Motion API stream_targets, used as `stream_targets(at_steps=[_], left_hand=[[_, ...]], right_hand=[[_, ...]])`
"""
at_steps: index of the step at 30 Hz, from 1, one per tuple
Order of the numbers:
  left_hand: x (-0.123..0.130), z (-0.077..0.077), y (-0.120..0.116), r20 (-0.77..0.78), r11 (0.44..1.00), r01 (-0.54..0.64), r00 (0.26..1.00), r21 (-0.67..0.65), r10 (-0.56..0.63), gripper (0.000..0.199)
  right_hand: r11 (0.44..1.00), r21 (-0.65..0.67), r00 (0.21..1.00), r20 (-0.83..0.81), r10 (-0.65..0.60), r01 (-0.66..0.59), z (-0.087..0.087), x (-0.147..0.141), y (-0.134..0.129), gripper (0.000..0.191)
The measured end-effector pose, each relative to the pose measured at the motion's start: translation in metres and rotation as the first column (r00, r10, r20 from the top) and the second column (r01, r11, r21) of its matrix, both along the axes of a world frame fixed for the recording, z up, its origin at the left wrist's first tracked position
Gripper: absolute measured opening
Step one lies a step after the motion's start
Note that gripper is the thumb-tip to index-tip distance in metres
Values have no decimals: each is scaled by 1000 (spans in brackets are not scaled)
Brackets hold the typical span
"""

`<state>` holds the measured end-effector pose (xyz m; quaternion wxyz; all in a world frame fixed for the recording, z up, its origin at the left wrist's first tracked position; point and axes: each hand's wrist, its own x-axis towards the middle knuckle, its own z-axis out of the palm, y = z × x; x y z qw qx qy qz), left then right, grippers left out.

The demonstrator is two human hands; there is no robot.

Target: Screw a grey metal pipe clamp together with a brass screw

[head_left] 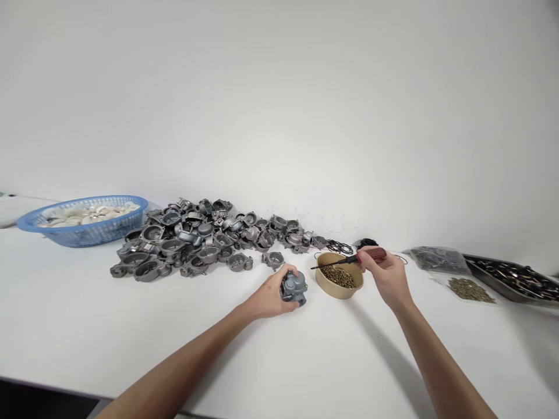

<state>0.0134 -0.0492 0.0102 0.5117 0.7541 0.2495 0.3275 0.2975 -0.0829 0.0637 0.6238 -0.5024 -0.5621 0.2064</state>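
My left hand [271, 295] is wrapped round a grey metal carburetor body [294, 283] at the middle of the white table. In my right hand [386, 274] is a screwdriver [372, 255] with a red and black handle. Its dark shaft points left, with the tip over the near-left rim of a round tan bowl [335, 290], close to the carburetor body but apart from it. Small brass-coloured screws [337, 276] lie in the bowl. My right hand is just right of the bowl, above the table.
A heap of similar grey metal castings [205, 235] spreads along the wall at left. Beyond it stands a blue basket [94, 230] of pale parts. Black rings [339, 247] lie behind the bowl. At right are a bag of grey parts [439, 260], brass pieces [470, 290] and a tray of dark parts [515, 278].
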Motion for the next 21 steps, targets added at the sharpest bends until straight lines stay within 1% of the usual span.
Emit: stream_targets(at_steps=[2,5,7,8,10,12,14,17,19,21], left_hand=[[-7,5,2,-1,994,97,995,-53,-97,53],[-18,10,4,-23,975,203,978,-91,-206,54],[-22,11,6,-29,968,236,971,-82,-239,54],[-23,10,7,-30,968,239,970,-74,-242,55],[-22,7,9,-22,972,226,973,-64,-228,57],[-20,3,10,-10,978,198,980,-66,-199,54],[-17,-1,11,-6,985,155,988,-70,-156,46],[-14,-3,11,-15,993,93,995,-72,-95,36],[-12,-3,11,-21,995,76,997,-62,-78,35],[-11,-2,11,-32,997,64,997,-36,-66,34]], right_hand=[[1000,5,990,140,-15,15,19,0,3,31],[1000,8,928,373,10,-14,60,-2,1,33],[996,66,888,459,19,-56,87,-7,-4,31],[992,92,873,487,31,-87,98,-10,-8,30],[977,164,866,499,36,-135,111,-17,-16,30],[961,191,872,481,88,-202,113,-24,-22,38],[936,164,865,457,206,-310,108,-31,-23,44],[883,104,813,453,367,-457,93,-42,-16,37],[858,68,772,476,420,-509,85,-49,-8,33],[847,33,743,500,446,-530,80,-56,0,32]])
